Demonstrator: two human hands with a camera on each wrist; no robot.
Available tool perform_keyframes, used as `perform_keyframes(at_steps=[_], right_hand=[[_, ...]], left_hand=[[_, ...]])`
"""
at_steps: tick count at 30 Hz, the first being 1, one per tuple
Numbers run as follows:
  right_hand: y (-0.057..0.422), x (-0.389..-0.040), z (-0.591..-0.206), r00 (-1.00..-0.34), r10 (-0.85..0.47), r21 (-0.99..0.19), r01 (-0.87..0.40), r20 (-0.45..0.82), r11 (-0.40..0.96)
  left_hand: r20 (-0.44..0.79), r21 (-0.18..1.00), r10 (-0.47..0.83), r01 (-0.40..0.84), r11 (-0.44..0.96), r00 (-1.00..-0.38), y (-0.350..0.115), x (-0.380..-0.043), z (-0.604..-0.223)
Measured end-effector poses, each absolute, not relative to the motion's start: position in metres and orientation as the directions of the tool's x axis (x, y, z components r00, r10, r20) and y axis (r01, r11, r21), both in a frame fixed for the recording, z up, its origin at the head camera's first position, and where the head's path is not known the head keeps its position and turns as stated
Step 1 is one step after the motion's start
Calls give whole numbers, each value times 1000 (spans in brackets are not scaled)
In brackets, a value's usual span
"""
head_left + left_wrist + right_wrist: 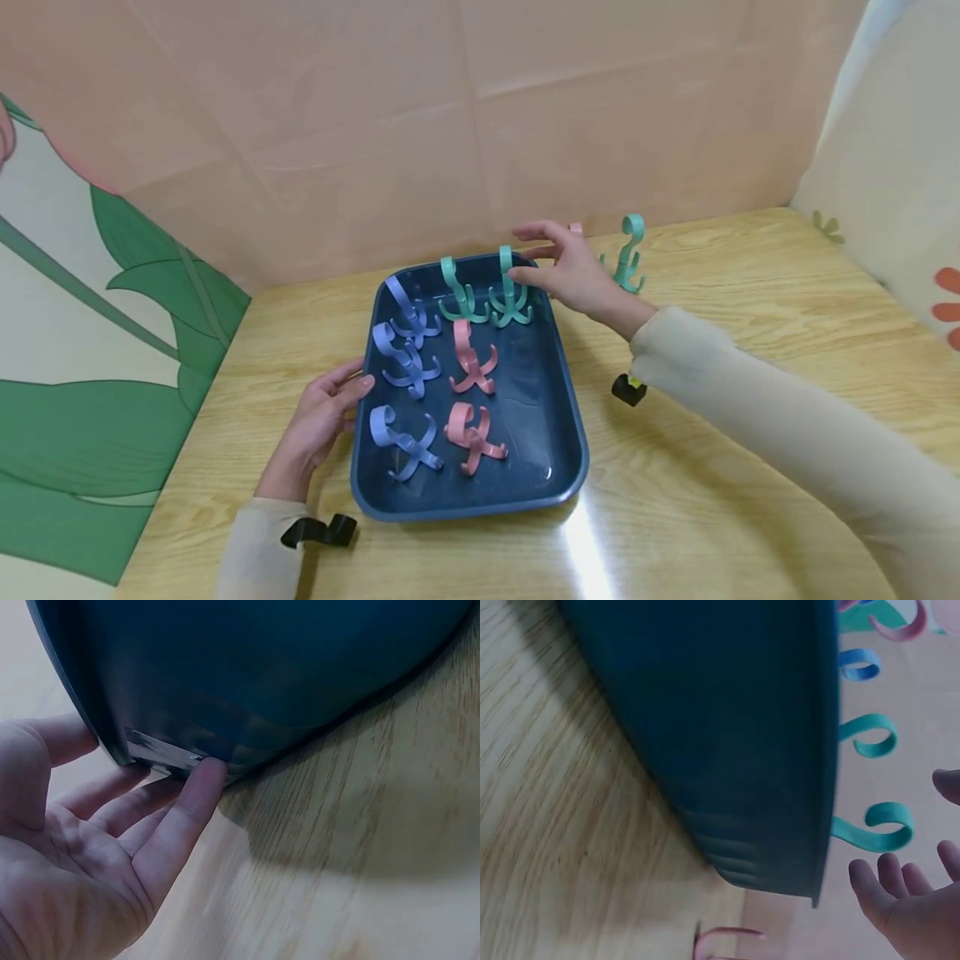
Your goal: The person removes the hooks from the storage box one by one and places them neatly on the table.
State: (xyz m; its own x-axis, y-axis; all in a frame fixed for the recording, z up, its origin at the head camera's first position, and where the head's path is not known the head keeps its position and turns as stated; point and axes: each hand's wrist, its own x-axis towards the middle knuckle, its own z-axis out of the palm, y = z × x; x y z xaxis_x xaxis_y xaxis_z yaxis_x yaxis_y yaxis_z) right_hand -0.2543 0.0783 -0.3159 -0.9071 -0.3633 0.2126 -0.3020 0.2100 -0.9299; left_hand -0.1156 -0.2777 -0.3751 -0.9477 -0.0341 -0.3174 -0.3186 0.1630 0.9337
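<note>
The left hand (321, 417) pinched the tray (536, 425) by its rim, the right hand (576, 271) spread beside 1 green hook (511, 307); placing seemed underway, probably needing careful withdrawal next.

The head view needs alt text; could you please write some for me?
A person's left hand grips the side of a dark blue tray holding three purple-blue hooks, two pink hooks and two green hooks. The right hand is close to one green hook; a third green hook stands on the wooden table.
</note>
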Motion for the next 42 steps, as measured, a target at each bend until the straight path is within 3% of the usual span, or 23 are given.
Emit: perform_keyframes(at_steps=[18, 42], right_hand=[[54, -261, -328, -959, -277, -952, -146, 68, 271], [56, -258, -327, -963, -251, -945, -168, 96, 281]], left_hand=[[-321, 933, -31, -322, 158, -946, -276, -115, -375], [-322, 931, -37, -323, 169, -946, -274, -116, -375]])
